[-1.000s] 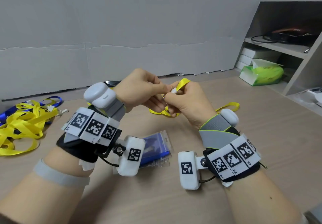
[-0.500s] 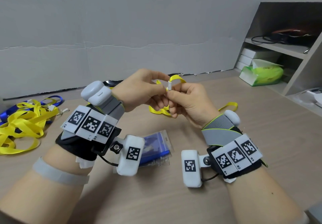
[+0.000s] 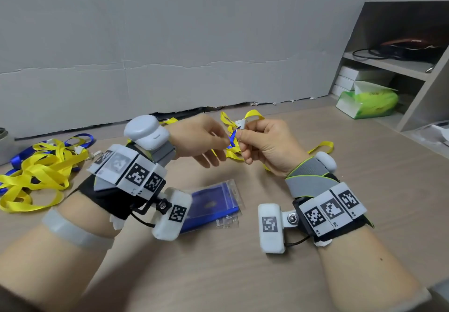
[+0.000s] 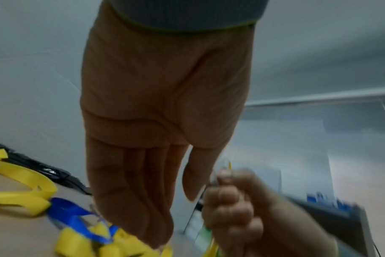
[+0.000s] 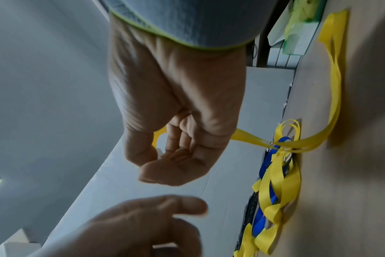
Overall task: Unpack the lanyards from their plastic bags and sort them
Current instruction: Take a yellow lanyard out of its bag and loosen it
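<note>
My right hand [image 3: 245, 136] is raised over the table and pinches the white clip [image 3: 242, 124] of a yellow lanyard [image 3: 254, 114]. In the right wrist view its fingers [image 5: 176, 153] curl over the clip, and the yellow strap [image 5: 333, 90] trails down onto the table. My left hand [image 3: 213, 151] hovers just left of the clip with straight fingers [image 4: 143, 182] and holds nothing. A short blue strap [image 3: 232, 139] shows between the two hands. Below my left wrist lies a blue badge holder in a clear plastic bag [image 3: 213, 204].
A tangled pile of yellow and blue lanyards [image 3: 36, 173] lies at the table's left. A grey wall runs along the back. At the right stands a shelf unit [image 3: 413, 68] with a green tissue pack [image 3: 369, 100] and white boxes.
My left hand has let go of the clip and drawn away to the left with its fingers straightened. My right hand keeps the clip and has turned it upright.
</note>
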Action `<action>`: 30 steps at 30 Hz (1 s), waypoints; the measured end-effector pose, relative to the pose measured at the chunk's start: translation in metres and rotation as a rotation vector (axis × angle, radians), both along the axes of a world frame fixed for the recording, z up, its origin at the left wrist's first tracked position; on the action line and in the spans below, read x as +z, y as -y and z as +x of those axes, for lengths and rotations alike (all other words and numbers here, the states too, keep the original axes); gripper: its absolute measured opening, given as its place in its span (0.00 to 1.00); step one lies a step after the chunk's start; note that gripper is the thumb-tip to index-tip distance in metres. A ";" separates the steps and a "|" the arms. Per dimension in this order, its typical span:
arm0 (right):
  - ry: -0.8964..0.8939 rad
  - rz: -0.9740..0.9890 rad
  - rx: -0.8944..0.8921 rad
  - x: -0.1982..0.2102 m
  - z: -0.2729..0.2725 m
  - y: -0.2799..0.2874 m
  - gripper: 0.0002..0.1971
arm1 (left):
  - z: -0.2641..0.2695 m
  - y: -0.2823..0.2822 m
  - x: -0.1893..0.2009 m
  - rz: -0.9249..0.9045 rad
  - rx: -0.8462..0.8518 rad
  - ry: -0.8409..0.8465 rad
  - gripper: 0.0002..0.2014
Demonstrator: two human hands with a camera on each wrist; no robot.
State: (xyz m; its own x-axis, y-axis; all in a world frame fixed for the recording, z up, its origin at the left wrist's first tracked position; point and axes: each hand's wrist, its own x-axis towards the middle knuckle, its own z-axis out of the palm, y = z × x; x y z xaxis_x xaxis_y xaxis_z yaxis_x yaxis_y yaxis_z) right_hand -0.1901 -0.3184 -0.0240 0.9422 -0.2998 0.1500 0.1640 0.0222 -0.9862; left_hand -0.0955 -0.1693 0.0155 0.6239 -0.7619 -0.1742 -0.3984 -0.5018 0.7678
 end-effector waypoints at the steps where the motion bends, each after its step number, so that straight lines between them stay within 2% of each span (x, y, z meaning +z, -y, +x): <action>1: 0.000 0.007 -0.001 0.000 0.000 0.001 0.13 | 0.000 0.001 -0.003 0.092 -0.031 0.046 0.09; 3: -0.001 0.018 -0.004 -0.001 0.000 0.002 0.13 | -0.002 0.002 -0.010 0.285 -0.110 0.153 0.10; 6: 0.002 0.024 -0.003 -0.002 0.001 0.003 0.13 | -0.008 0.003 -0.013 0.520 -0.217 0.255 0.20; 10: -0.002 0.024 0.005 -0.003 0.001 0.004 0.13 | -0.012 0.003 -0.015 0.601 -0.291 0.286 0.27; 14: 0.000 0.024 0.001 -0.003 0.000 0.005 0.13 | -0.013 0.006 -0.023 0.625 -0.307 0.393 0.28; 20: -0.006 0.030 -0.007 -0.005 0.000 0.005 0.12 | -0.010 0.005 -0.024 0.585 -0.295 0.416 0.25; 24: -0.011 0.035 -0.004 -0.005 0.000 0.005 0.12 | -0.003 0.000 -0.016 0.488 -0.304 0.419 0.11; 26: -0.011 0.035 -0.003 -0.005 0.000 0.005 0.12 | 0.002 -0.006 -0.008 0.358 -0.280 0.314 0.03; 28: -0.012 0.037 0.000 -0.005 0.000 0.005 0.13 | 0.005 -0.009 0.001 0.184 -0.200 0.217 0.06; 30: -0.017 0.043 -0.002 -0.005 0.000 0.003 0.13 | 0.006 -0.008 0.007 0.042 -0.120 0.221 0.07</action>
